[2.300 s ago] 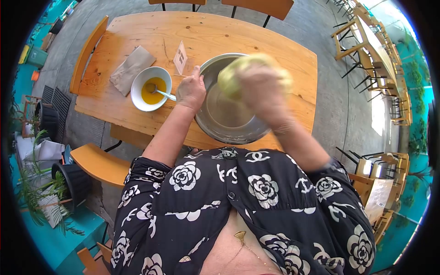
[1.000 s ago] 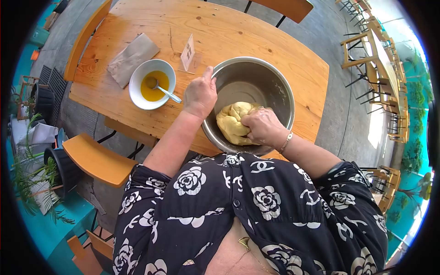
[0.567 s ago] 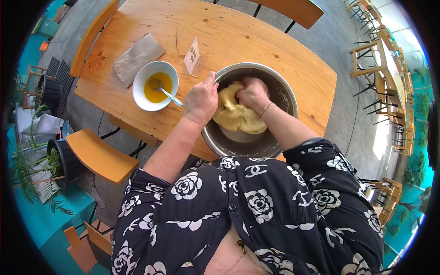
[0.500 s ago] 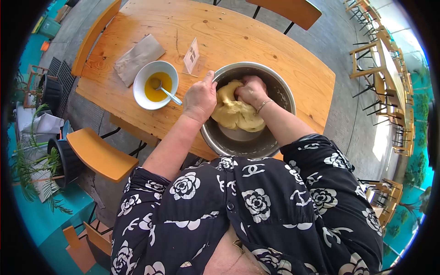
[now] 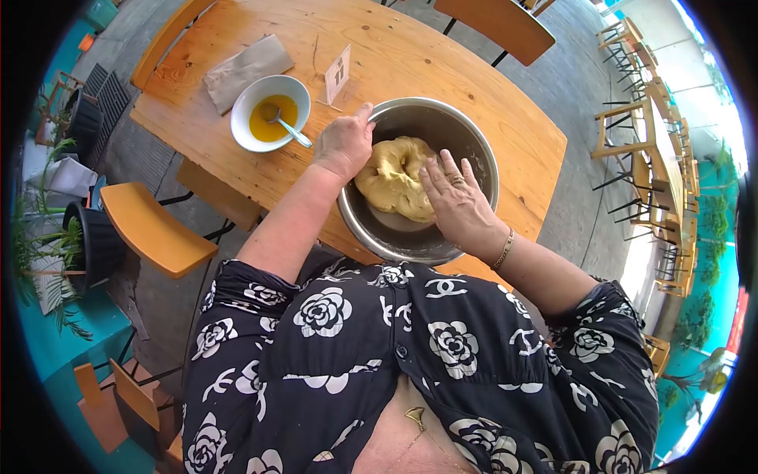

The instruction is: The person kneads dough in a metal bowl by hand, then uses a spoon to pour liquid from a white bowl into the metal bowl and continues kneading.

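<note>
A big lump of yellow dough (image 5: pixel 392 186) with a deep hollow in its top lies in a large steel bowl (image 5: pixel 483 141). My left hand (image 5: pixel 345 144) grips the bowl's left rim, its fingers closed round the edge and partly hidden. At the dough's right side my right hand (image 5: pixel 458 199) is stretched out with its fingers spread, back of the hand up, fingertips right at the dough's edge. A ring and a bracelet show on that hand and wrist. Left of the bowl stands a white bowl (image 5: pixel 239 118) of yellow liquid, a spoon (image 5: pixel 294 134) leaning in it.
Behind the white bowl, a folded brown paper (image 5: pixel 251 69) lies on the wooden table (image 5: pixel 426 59). A small number card (image 5: pixel 338 75) stands beside it. Chairs surround the table, one orange chair (image 5: pixel 156 229) close on the left. Potted plants stand further left.
My right hand has come out of the dough and moved right and down, its fingers now spread. A hollow shows in the dough. My left hand stays on the rim.
</note>
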`<state>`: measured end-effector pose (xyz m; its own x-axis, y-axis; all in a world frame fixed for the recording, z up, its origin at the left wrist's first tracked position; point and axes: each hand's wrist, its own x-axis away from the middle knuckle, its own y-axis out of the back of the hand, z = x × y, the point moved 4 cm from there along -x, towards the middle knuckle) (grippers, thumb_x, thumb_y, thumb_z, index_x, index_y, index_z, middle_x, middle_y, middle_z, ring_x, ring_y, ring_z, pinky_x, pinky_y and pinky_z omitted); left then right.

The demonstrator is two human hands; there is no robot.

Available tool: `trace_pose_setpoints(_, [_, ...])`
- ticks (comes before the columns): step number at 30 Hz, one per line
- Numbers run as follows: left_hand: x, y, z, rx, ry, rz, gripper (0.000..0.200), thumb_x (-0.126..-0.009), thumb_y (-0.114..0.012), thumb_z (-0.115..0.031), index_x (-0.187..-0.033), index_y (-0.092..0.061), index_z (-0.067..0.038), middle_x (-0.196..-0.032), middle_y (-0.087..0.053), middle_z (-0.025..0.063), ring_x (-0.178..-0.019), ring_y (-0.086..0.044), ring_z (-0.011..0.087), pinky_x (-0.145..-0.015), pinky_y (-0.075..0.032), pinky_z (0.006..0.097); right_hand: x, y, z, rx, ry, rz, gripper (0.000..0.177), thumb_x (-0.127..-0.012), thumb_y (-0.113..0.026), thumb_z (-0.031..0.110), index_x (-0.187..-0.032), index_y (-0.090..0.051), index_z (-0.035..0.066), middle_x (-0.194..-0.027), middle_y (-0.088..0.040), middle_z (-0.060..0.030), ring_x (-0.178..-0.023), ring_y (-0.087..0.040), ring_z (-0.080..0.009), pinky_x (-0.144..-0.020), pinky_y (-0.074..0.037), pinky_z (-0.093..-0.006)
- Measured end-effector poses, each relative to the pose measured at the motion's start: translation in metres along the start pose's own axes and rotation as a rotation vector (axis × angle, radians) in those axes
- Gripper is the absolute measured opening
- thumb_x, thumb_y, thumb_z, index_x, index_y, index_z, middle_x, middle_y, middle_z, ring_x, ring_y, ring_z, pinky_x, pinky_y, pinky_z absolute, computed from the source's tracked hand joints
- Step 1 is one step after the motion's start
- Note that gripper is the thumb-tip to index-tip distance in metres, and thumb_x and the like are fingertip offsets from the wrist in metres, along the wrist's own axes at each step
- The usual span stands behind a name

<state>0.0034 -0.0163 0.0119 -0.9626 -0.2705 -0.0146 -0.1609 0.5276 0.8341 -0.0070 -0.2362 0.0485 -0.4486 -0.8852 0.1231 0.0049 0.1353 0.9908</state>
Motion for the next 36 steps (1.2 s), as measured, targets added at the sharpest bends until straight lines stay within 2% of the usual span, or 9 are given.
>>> trace_pose_setpoints(5, [-0.001,-0.004,0.001,-0.013,-0.043,-0.048,0.027,-0.099,-0.054,-0.024,-0.122,-0.058,-0.011,-0.087,-0.07,0.0206,-0.086,-0.069,0.0391,-0.076,-0.055,0.049,-0.028,-0.023,0.005,0.033,0.156,0.056,0.054,-0.085,-0.055,0.01,-0.134,-0.051,-0.012,-0.143,-0.05,-0.0252,-0.143,-0.039,-0.0384,-0.119,-0.029,-0.047])
trace_pose_setpoints(9, [0.002,-0.003,0.0,-0.019,-0.023,-0.045,0.029,-0.099,-0.054,-0.023,-0.124,-0.058,-0.01,-0.086,-0.069,0.0212,-0.086,-0.069,0.0388,-0.076,-0.055,0.0491,-0.059,-0.025,0.009,0.026,0.228,0.15,0.032,-0.083,-0.056,0.011,-0.105,-0.07,-0.008,-0.122,-0.063,-0.0229,-0.125,-0.054,-0.034,-0.107,-0.039,-0.0433])
trace_pose_setpoints(10, [0.002,-0.002,-0.001,-0.02,-0.024,-0.038,0.03,-0.099,-0.054,-0.023,-0.125,-0.058,-0.01,-0.087,-0.069,0.0213,-0.086,-0.069,0.0386,-0.077,-0.055,0.049,-0.065,-0.027,0.007,-0.049,0.202,0.104,0.021,-0.08,-0.06,0.011,-0.089,-0.072,-0.004,-0.113,-0.067,-0.0182,-0.115,-0.058,-0.0299,-0.102,-0.04,-0.0414])
trace_pose_setpoints(13, [0.001,-0.004,0.001,-0.01,-0.023,-0.021,0.032,-0.099,-0.054,-0.024,-0.128,-0.058,-0.011,-0.088,-0.069,0.0211,-0.088,-0.069,0.0383,-0.078,-0.055,0.0486,-0.091,-0.03,-0.001,-0.165,0.067,0.284,0.016,-0.074,-0.065,0.01,-0.084,-0.071,-0.001,-0.109,-0.069,-0.0161,-0.112,-0.059,-0.0283,-0.101,-0.042,-0.0402])
trace_pose_setpoints(14, [0.001,-0.004,0.001,-0.007,-0.021,-0.021,0.033,-0.099,-0.054,-0.024,-0.128,-0.057,-0.011,-0.089,-0.069,0.021,-0.088,-0.069,0.0383,-0.079,-0.055,0.0485,-0.097,-0.037,-0.008,-0.206,0.024,0.166,0.015,-0.071,-0.067,0.009,-0.083,-0.07,0.002,-0.103,-0.07,-0.0172,-0.105,-0.064,-0.0306,-0.096,-0.047,-0.0406])
trace_pose_setpoints(17, [0.003,0.0,-0.002,0.017,0.017,-0.037,0.036,-0.099,-0.056,-0.026,-0.13,-0.06,-0.007,-0.093,-0.069,0.0241,-0.088,-0.067,0.0422,-0.077,-0.054,0.0506,-0.114,-0.038,-0.02,-0.309,-0.232,0.357,0.017,-0.071,-0.065,0.008,-0.086,-0.072,0.004,-0.096,-0.07,-0.0199,-0.099,-0.066,-0.0358,-0.09,-0.052,-0.0431])
trace_pose_setpoints(25, [0.004,0.002,-0.007,-0.01,0.069,-0.016,0.024,-0.099,-0.052,-0.023,-0.119,-0.059,-0.012,-0.094,-0.07,0.02,-0.091,-0.068,0.0389,-0.081,-0.054,0.0492,-0.089,-0.037,-0.019,-0.529,-0.528,0.06,0.022,-0.073,-0.062,0.012,-0.091,-0.073,0.008,-0.095,-0.071,-0.0195,-0.099,-0.066,-0.0376,-0.088,-0.052,-0.0454])
trace_pose_setpoints(29, [0.003,-0.004,-0.006,-0.014,0.058,0.003,0.02,-0.099,-0.052,-0.022,-0.115,-0.058,-0.011,-0.092,-0.07,0.0203,-0.09,-0.069,0.0392,-0.08,-0.054,0.0495,-0.061,-0.024,0.007,-0.563,-0.548,0.061,0.019,-0.075,-0.067,0.016,-0.092,-0.072,0.008,-0.095,-0.07,-0.0206,-0.1,-0.067,-0.0366,-0.089,-0.051,-0.0454])
trace_pose_setpoints(36, [0.009,-0.011,-0.003,-0.005,0.041,-0.024,0.028,-0.098,-0.055,-0.021,-0.124,-0.057,-0.012,-0.091,-0.07,0.0217,-0.088,-0.068,0.0411,-0.078,-0.054,0.0507,0.003,0.015,0.023,-0.673,-0.155,0.293,0.031,-0.081,-0.073,0.017,-0.106,-0.069,-0.002,-0.099,-0.068,-0.0195,-0.102,-0.064,-0.0383,-0.092,-0.049,-0.0448])
